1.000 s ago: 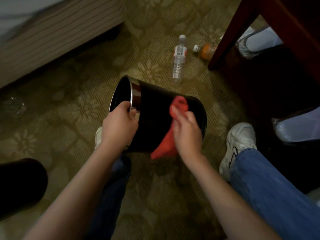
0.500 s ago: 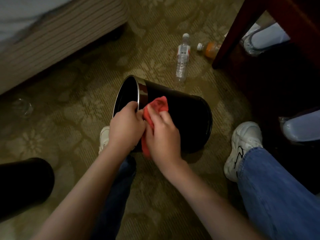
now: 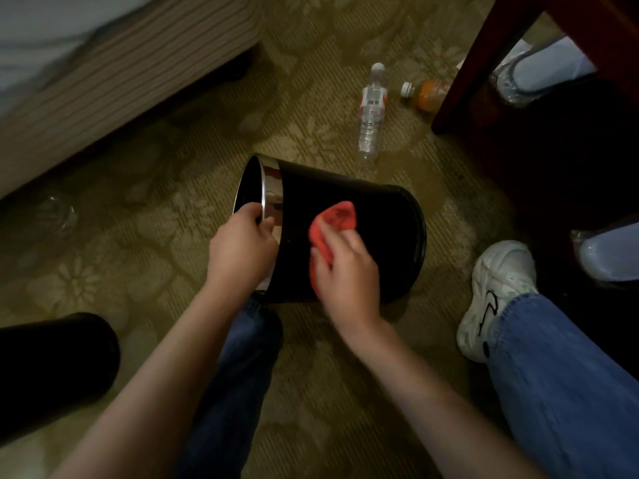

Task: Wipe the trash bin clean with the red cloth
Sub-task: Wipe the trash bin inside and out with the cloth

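Head view shows our trash bin [image 3: 373,209] tipped on its side, mouth leftward, its inside too dark to read. Our left hand [image 3: 242,250] grips the rim; our right hand [image 3: 349,271] clutches the red cloth [image 3: 337,217] against the outer wall. We judge wiping is midway; next, roll the bin to fresh sides. Beyond lie a clear bottle [image 3: 371,112] and an orange-filled bottle [image 3: 428,95].
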### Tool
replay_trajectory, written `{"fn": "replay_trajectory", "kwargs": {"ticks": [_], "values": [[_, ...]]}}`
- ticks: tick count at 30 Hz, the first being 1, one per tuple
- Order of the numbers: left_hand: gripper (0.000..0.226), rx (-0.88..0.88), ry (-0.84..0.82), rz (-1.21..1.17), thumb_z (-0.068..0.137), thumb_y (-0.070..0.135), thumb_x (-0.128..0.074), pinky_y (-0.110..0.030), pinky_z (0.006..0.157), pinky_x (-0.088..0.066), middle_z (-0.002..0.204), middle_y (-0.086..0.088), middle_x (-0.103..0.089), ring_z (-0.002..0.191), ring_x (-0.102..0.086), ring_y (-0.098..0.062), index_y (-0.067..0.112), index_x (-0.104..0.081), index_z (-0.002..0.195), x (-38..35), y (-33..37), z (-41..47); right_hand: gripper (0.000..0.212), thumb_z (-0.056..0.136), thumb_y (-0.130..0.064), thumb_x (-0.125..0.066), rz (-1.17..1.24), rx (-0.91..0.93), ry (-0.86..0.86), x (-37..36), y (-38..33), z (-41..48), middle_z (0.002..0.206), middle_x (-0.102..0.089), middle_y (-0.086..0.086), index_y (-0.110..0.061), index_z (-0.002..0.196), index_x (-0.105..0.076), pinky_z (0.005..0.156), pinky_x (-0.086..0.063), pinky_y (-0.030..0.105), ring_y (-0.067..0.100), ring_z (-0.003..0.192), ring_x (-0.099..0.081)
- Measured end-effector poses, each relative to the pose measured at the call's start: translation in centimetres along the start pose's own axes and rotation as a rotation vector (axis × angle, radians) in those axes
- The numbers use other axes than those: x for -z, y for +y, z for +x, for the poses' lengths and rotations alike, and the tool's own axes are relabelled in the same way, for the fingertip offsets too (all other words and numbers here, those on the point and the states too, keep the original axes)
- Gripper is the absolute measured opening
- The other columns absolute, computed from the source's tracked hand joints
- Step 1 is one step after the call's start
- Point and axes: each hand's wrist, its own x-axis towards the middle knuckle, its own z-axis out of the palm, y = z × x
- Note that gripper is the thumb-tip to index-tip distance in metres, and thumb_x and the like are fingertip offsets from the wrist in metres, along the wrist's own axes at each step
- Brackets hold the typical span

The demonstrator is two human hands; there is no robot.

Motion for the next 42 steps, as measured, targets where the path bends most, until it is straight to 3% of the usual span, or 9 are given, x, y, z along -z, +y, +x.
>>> {"fn": "replay_trajectory", "kwargs": {"ticks": [4,9,15,23,29,34,36,39,42], "values": [[0.018,-0.056,0.007,-0.023,0.094,0.022,-0.046,-0.038,0.070,-0.048,0.074,-0.006,-0.060,0.077,-0.059,-0.031,0.009,-0.058,0.089,-0.7,1.1,-0.3,0.042,0.093,-0.024,-0.050,0.094,0.053,0.034,-0.3,-2.3,-0.2,0.118,-0.057,0.005,-0.016,0.134,-0.050,0.085,-0.051,0.041,0.025,0.104,-0.059],[0.020,-0.061,0.022,-0.045,0.095,0.025,-0.046,-0.032,0.061,-0.034,0.063,0.004,-0.048,0.068,-0.052,-0.024,0.015,-0.051,0.078,-1.0,2.2,-0.1,0.040,0.095,-0.022,-0.053,0.158,0.021,0.047,0.9,-2.0,0.4,0.123,-0.055,0.001,-0.018,0.135,-0.050,0.090,-0.047,0.025,0.013,0.111,-0.054],[0.019,-0.050,0.000,-0.061,0.095,0.024,-0.046,-0.038,0.070,-0.048,0.074,-0.004,-0.059,0.079,-0.060,-0.029,0.011,-0.059,0.094,-0.7,1.9,-0.6,0.037,0.094,-0.021,-0.054,0.083,-0.146,0.080,2.0,-0.1,3.5,0.114,-0.056,0.001,-0.021,0.131,-0.054,0.071,-0.032,0.002,0.006,0.098,-0.051],[0.021,-0.050,0.036,-0.050,0.095,0.024,-0.046,-0.032,0.060,-0.040,0.068,-0.001,-0.056,0.069,-0.056,-0.023,0.008,-0.057,0.087,-0.7,1.7,-0.4,0.057,0.092,-0.014,-0.054,0.075,0.016,-0.024,0.5,-2.2,-0.2,0.119,-0.048,0.005,-0.019,0.145,-0.033,0.086,-0.046,0.024,0.013,0.105,-0.051],[0.027,-0.053,0.045,-0.065,0.096,0.029,-0.044,-0.028,0.050,-0.029,0.060,0.004,-0.047,0.056,-0.046,-0.013,0.010,-0.054,0.081,-0.7,2.0,0.0,0.067,0.094,-0.013,-0.051,0.184,-0.012,-0.021,0.9,-2.1,0.7,0.119,-0.042,-0.007,-0.026,0.150,-0.016,0.083,-0.034,0.007,-0.007,0.101,-0.036],[0.024,-0.028,0.005,-0.056,0.095,0.028,-0.045,-0.032,0.061,-0.034,0.062,0.003,-0.047,0.067,-0.051,-0.023,0.008,-0.056,0.090,-0.7,2.1,-0.2,0.065,0.092,-0.009,-0.055,0.211,-0.134,0.031,2.2,-1.4,3.4,0.133,-0.046,0.001,-0.021,0.148,-0.026,0.076,-0.021,-0.012,-0.006,0.108,-0.034],[0.024,-0.021,0.002,-0.050,0.095,0.027,-0.046,-0.033,0.063,-0.036,0.063,0.001,-0.048,0.071,-0.054,-0.027,0.007,-0.056,0.090,-0.7,2.2,-0.1,0.063,0.092,-0.009,-0.056,0.193,-0.141,0.010,2.4,-1.6,3.3,0.136,-0.046,0.001,-0.022,0.147,-0.028,0.083,-0.024,-0.007,0.000,0.118,-0.040],[0.020,-0.021,0.003,-0.058,0.095,0.026,-0.046,-0.040,0.075,-0.049,0.074,-0.005,-0.058,0.082,-0.060,-0.033,0.010,-0.057,0.088,-0.5,2.1,0.1,0.063,0.092,-0.012,-0.056,0.217,-0.111,-0.065,1.6,-2.7,1.1,0.135,-0.044,0.000,-0.027,0.146,-0.027,0.093,-0.031,0.013,0.002,0.119,-0.040],[0.019,-0.029,0.014,-0.059,0.096,0.025,-0.047,-0.041,0.083,-0.050,0.090,-0.008,-0.065,0.089,-0.062,-0.029,0.022,-0.047,0.077,-0.5,2.2,-0.5,0.068,0.091,-0.009,-0.058,0.248,-0.072,-0.052,0.8,-3.0,-0.6,0.138,-0.043,0.000,-0.025,0.148,-0.024,0.095,-0.031,0.006,-0.008,0.116,-0.033]]}}
